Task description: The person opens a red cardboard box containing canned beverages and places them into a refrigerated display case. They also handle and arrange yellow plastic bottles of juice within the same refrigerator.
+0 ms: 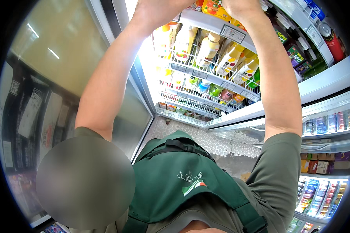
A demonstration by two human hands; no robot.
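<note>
Both my arms reach up into a lit drinks refrigerator, at the picture's top edge. My left hand (pixel 160 11) is cut off by that edge, with its fingers out of view, left of an orange and yellow package (pixel 214 9) printed with oranges. On the package's right side is my right hand (pixel 240 7), its fingers also cut off; whether either hand grips the package cannot be told. Below them, a white shelf edge (pixel 204 24) carries a price tag (pixel 232 33). Bottles of juice or milk drink (pixel 208 49) stand on the wire-fronted shelf beneath.
A glass door (pixel 128 116) stands at the left. Lower shelves hold more bottles (pixel 215 90). On the right are dark juice bottles (pixel 297 55), a red can (pixel 332 43) and another open glass door (pixel 326 122). Patterned floor tiles (pixel 189 131) show below.
</note>
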